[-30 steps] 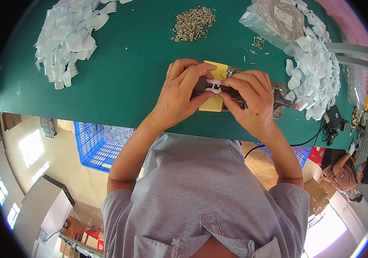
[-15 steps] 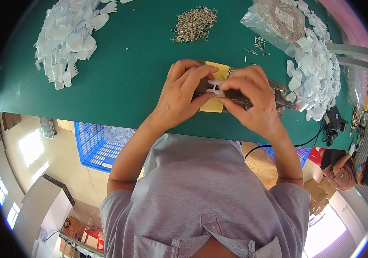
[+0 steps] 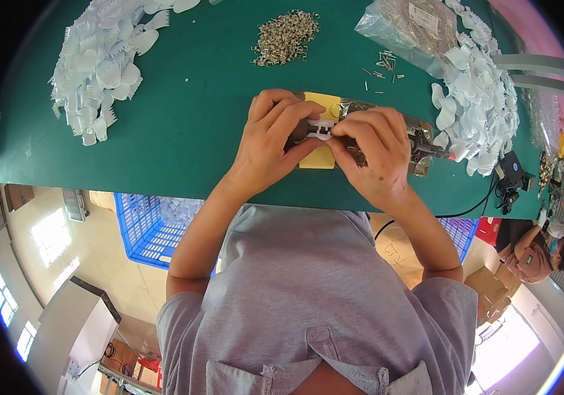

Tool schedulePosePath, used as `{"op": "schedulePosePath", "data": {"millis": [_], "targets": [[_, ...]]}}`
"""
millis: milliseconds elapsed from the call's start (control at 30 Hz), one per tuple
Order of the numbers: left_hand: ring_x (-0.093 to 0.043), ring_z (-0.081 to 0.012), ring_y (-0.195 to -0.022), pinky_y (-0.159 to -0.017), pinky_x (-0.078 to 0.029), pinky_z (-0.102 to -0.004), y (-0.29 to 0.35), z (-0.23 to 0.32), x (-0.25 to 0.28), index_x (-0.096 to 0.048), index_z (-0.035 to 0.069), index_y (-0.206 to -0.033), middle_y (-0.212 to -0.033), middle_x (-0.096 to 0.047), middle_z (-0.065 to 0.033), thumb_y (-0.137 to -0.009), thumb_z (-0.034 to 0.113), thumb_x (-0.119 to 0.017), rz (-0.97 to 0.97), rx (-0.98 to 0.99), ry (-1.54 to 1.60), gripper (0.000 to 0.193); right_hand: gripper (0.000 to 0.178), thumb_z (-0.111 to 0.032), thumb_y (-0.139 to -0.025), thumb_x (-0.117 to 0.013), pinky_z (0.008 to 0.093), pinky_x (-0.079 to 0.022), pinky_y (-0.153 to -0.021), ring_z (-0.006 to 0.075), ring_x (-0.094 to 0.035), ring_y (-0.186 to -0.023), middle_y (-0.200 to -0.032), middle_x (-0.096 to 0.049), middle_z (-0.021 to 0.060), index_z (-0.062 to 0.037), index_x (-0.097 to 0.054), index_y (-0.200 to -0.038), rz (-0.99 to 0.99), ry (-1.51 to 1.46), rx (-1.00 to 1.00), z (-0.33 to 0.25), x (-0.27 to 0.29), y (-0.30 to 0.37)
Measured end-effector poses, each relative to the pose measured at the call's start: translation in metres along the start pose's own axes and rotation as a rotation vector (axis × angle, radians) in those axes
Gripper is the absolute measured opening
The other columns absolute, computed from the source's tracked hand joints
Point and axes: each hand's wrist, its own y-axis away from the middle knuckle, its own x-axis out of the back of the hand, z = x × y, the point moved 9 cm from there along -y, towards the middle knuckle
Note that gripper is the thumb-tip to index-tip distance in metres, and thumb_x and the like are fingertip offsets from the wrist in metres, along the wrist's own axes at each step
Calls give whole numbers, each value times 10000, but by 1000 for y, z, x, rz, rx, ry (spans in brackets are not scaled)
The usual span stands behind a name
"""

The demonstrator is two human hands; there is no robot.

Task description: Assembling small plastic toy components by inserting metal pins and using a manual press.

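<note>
L hand [image 3: 263, 148] & R hand [image 3: 377, 155], grips clamped on white plastic pc [image 3: 322, 123], ctr. frame, apparently mid-job; metal clips [image 3: 285, 39], top ctr., lie loose; no. done unclear.

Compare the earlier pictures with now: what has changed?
The metal pieces and clear bag appear slightly further left, probably through camera movement. The thumb and forefinger of the right hand look closer together than half a second ago. Nothing was visibly taken or released; it and the left hand stay at the white part.
</note>
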Motion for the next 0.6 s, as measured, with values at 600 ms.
{"op": "schedulePosePath", "data": {"millis": [600], "targets": [[-587, -287, -1088, -916, -494, -409, -4, 1, -1, -707, 86, -1099, -1055, -698, -44, -683, 58, -886, 4, 6, 1, 454, 251, -36, -661, -846, 381, -435, -717, 233, -595, -801, -861, -625, 1, -121, -694, -841, 106, 97, -13, -2, 5, 10]]}}
